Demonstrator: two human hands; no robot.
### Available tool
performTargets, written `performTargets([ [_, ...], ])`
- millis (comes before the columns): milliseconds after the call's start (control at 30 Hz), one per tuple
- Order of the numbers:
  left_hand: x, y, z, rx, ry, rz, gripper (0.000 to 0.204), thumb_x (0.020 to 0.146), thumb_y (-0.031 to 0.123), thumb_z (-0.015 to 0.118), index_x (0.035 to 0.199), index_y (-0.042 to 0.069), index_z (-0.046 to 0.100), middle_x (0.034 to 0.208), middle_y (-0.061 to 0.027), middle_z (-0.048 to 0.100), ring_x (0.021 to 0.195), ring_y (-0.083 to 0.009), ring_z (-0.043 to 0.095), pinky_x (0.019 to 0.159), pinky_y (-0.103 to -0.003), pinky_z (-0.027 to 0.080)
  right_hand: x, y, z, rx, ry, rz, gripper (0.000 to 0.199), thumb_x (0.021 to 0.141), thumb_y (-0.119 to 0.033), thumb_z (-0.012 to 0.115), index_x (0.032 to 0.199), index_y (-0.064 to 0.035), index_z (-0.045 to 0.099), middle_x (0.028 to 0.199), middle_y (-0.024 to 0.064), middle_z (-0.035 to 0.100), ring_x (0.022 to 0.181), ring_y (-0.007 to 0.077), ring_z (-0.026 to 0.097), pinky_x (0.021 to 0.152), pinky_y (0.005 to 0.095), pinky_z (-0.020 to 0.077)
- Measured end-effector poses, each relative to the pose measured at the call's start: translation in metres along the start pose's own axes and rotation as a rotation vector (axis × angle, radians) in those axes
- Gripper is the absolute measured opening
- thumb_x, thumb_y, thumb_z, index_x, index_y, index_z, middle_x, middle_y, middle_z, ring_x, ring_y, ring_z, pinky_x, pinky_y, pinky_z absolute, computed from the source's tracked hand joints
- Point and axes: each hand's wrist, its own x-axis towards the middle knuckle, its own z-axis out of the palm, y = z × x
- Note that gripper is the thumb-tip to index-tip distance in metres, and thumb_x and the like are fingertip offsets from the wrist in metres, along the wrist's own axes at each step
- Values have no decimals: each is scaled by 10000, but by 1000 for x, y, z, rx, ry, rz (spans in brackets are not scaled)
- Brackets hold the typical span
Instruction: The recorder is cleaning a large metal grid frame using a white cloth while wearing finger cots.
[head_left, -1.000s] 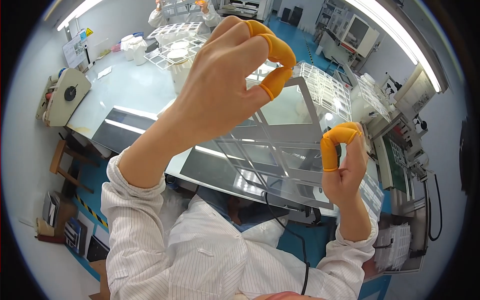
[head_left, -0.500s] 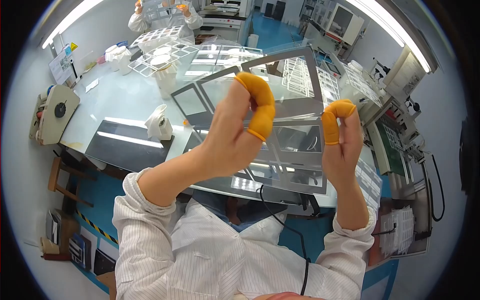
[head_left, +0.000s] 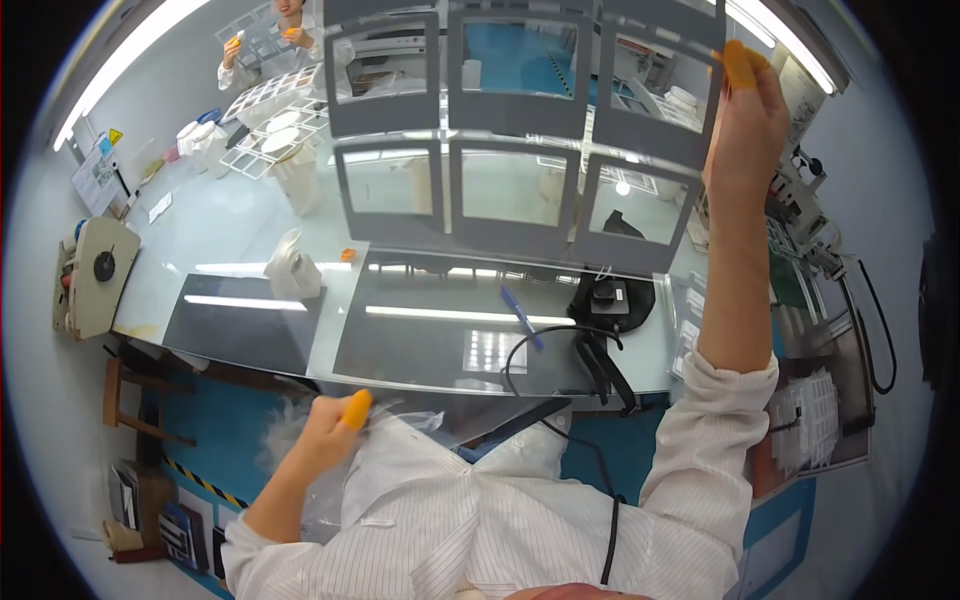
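My right hand (head_left: 745, 125), wearing orange finger cots, grips the right edge of a clear sheet (head_left: 512, 120) printed with rows of grey window-like frames. The sheet stands raised above the worktable, its upper part running out of view at the top. Low at the table's front edge, near my lap, my left hand (head_left: 330, 430) is closed, with an orange cot on the thumb. Crumpled clear plastic film (head_left: 405, 418) lies around the left hand and seems pinched in it. Beneath the sheet is a dark glossy panel (head_left: 430, 345) with a blue pen (head_left: 522, 318) on it.
A second dark panel (head_left: 240, 330) lies left, with a white wrapped item (head_left: 290, 268) at its corner. A black cable (head_left: 515, 370) crosses the front edge near a black device (head_left: 607, 298). White containers (head_left: 295, 180) carry frame sheets. A co-worker (head_left: 270, 50) handles a sheet at the far left.
The framed sheet has risen and turned to face me, carried by my right hand. My left hand has left the sheet and dropped toward my lap, where loose clear film now shows.
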Motion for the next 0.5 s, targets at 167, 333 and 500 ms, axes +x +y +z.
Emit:
performTargets([
  [167, -67, -145, -41, -537, 68, -928, 431, 905, 343, 363, 547, 109, 412, 479, 16, 336, 414, -106, 298, 408, -256, 218, 24, -36, 42, 255, 68, 4, 150, 897, -92, 432, 959, -33, 555, 782, 16, 552, 701, 93, 535, 642, 184, 441],
  [333, -145, -289, -16, -846, -283, -1377, 405, 879, 304, 373, 523, 143, 264, 471, 30, 211, 381, -93, 198, 378, -241, 158, 28, -57, 63, 356, 91, 14, 164, 883, -75, 423, 989, -40, 543, 845, 44, 546, 753, 114, 524, 699, 198, 420],
  [500, -149, -278, 28, -488, -78, -1449, 344, 810, 288, 464, 522, 102, 432, 464, -9, 387, 378, -127, 348, 366, -273, 275, 29, -59, 78, 281, 175, 45, 135, 882, -96, 434, 942, -57, 549, 772, 16, 514, 704, 103, 478, 671, 190, 384],
])
